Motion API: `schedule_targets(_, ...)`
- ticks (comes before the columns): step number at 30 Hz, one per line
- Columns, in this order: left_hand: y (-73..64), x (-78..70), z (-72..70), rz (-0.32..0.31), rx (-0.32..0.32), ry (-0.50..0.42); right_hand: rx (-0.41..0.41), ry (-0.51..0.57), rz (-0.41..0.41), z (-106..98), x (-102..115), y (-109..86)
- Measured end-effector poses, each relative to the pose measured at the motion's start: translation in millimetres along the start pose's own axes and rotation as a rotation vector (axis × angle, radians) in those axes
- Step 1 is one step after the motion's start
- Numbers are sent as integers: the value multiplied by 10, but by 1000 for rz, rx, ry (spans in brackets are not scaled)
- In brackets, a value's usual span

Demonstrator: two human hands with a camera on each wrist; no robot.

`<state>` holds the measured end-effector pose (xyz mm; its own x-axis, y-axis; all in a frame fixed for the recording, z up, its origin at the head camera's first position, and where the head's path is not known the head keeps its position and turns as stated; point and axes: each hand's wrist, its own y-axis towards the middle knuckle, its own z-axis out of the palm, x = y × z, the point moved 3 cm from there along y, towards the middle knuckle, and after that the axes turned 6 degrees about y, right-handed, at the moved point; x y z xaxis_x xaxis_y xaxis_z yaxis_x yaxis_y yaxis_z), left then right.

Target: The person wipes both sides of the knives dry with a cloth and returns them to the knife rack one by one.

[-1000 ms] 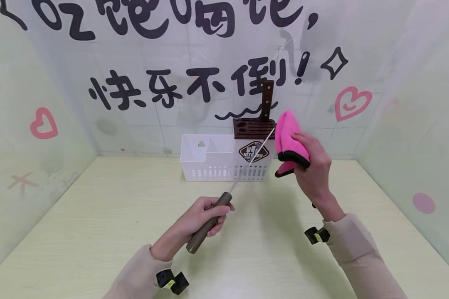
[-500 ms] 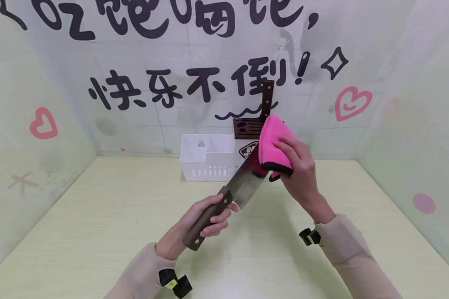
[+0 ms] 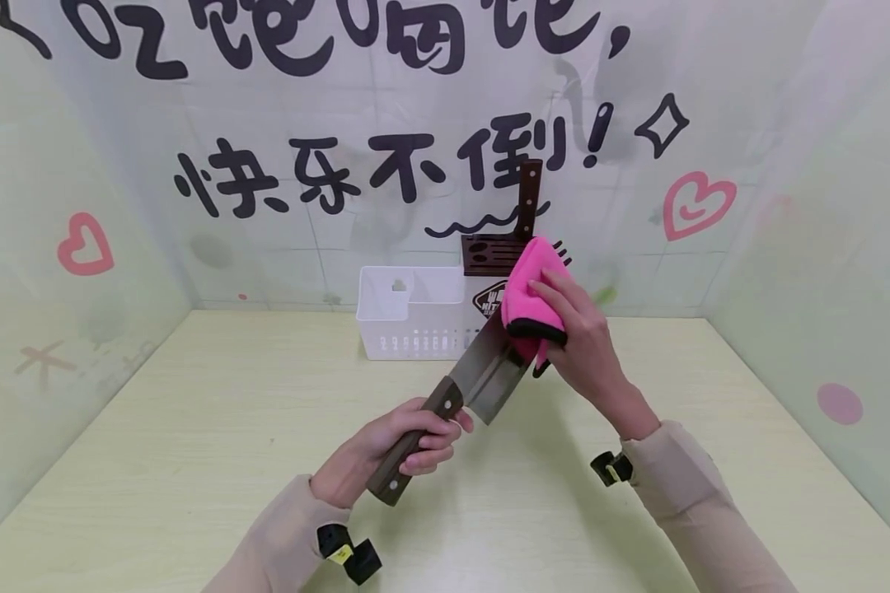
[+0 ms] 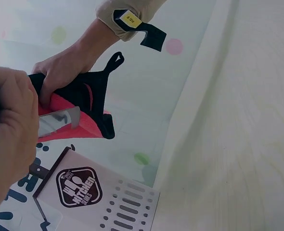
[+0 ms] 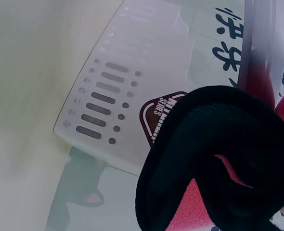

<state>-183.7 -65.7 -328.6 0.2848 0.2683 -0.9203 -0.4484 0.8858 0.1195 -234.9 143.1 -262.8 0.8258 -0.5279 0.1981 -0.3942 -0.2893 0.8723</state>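
My left hand (image 3: 423, 436) grips the dark wooden handle of a cleaver (image 3: 480, 380), its broad blade slanting up to the right over the table. In my right hand (image 3: 589, 354) is a folded pink cloth (image 3: 531, 284) with black edging, wrapped over the upper part of the blade and hiding its tip. The left wrist view shows a shiny piece of the blade (image 4: 60, 122) against the red-looking inside of the cloth (image 4: 91, 129), with a black loop hanging off it. Black trim (image 5: 171, 144) fills much of the right wrist view.
A white slotted basket (image 3: 415, 333) stands at the back against the wall, with a dark brown knife block top (image 3: 482, 257) on its right part. From that rises another brown knife handle (image 3: 531, 193). The pale wooden table (image 3: 215, 461) meets printed walls.
The blade, edge-on a second ago, has turned its flat side into view. The pink cloth has moved left and down onto the blade, sliding a little toward the handle.
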Motion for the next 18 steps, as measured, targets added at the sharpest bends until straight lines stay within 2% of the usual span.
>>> schedule_targets(6, 24, 39, -30, -12, -1, -17, 62, -52, -33, 60, 46, -32)
schedule_targets(12, 35, 65, -45, -18, -16, -40, 90, -95, -89, 108, 103, -44)
schedule_targets(18, 53, 86, -54, -6, 14, -79, 122, -152, -152, 164, 194, -57)
